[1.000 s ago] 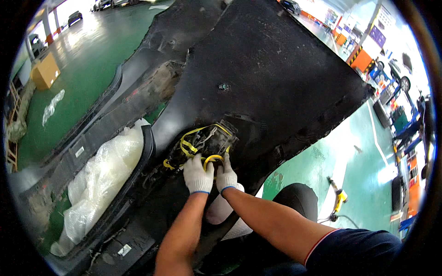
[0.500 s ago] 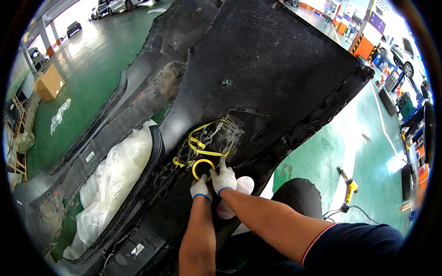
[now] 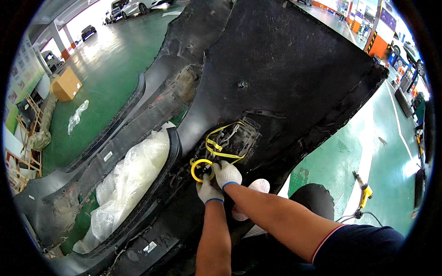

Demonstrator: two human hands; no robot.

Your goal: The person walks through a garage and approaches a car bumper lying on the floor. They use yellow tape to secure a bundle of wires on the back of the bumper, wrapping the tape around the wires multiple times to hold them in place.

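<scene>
Both my hands wear white knit gloves with blue cuffs and are close together over a large black car body panel (image 3: 285,69). My left hand (image 3: 210,190) grips the lower right side of a yellow roll of tape (image 3: 193,171). At the roll's right edge, my right hand (image 3: 228,175) has its fingers bent in, pinching tape, though the fingertips are partly hidden. A yellow strip of tape (image 3: 213,146) forms a loose loop around a rough, dusty patch with a bracket (image 3: 246,138) on the panel, just above my hands.
Clear bubble wrap (image 3: 133,179) lies within the panel's curved opening at left. A cardboard box (image 3: 66,85) and crumpled plastic (image 3: 77,116) sit on the green floor. To the right, a yellow power tool (image 3: 366,193) with a cord rests on the floor. Parked cars stand farther off.
My view has shifted, so the panel appears farther right. The roll and both hands have moved left along the panel. My right index finger no longer stretches up to the strip.
</scene>
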